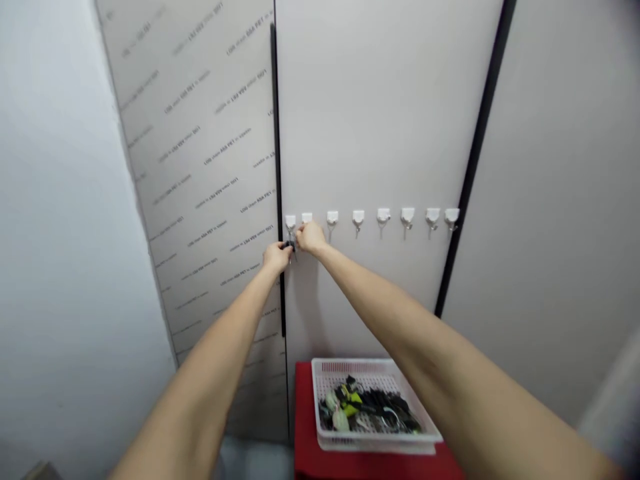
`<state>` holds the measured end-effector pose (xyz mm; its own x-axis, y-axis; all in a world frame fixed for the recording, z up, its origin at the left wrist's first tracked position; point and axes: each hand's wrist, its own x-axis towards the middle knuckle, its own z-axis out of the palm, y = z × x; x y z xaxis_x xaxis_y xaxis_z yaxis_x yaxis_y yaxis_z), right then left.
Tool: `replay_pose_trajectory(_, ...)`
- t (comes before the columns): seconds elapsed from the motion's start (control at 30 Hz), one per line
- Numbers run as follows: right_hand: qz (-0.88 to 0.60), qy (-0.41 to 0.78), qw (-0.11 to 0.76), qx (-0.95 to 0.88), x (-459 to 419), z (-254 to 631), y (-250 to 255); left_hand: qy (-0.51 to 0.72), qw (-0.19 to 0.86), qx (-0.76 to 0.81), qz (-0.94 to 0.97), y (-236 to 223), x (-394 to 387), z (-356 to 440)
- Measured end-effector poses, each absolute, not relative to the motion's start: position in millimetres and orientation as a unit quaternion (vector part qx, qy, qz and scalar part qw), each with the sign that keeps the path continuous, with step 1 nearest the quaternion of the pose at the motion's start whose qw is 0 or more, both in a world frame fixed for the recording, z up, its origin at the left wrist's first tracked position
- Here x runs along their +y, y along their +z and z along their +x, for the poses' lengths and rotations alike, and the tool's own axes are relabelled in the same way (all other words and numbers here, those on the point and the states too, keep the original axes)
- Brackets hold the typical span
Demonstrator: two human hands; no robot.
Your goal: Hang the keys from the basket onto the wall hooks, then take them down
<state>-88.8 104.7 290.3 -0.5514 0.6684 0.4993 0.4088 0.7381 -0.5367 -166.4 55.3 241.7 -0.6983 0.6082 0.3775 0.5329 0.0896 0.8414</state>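
A row of several white hooks is fixed across the pale cabinet door at about mid-height. Under the leftmost hook, my left hand pinches what look like small black-headed keys, with thin metal parts hanging down. My right hand is at the second hook, covering its lower part. Its fingers are closed and bent towards the leftmost hook; whatever is between them is too small to make out.
Below, a white plastic basket holding dark key-like pieces, rings and yellow and pale green items stands on a red surface. Black vertical handle strips edge the doors. A printed film panel and pale wall lie left.
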Motion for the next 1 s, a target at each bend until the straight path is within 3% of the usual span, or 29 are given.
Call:
replay_pose_trajectory(0.1,-0.282,0.18,0.364,-0.869,109,-57,266,0.57,0.019,0.748,0.339,217,46,-163)
replay_pose_trajectory(0.17,-0.267,0.204,0.324,-0.884,118,-25,236,0.581,0.04,0.744,0.328,194,38,-157)
replay_pose_trajectory(0.33,-0.309,0.214,0.053,-0.925,133,69,125,0.547,0.166,0.729,0.377,127,24,-112)
replay_pose_trajectory(0.43,-0.355,0.214,-0.017,-0.91,133,103,70,0.488,0.213,0.726,0.435,93,25,-74)
replay_pose_trajectory(0.67,-0.436,0.152,0.017,-0.887,123,109,34,0.358,0.23,0.729,0.536,51,33,-18)
replay_pose_trajectory(1.0,-0.455,0.135,-0.009,-0.88,127,103,35,0.329,0.214,0.737,0.55,43,31,-17)
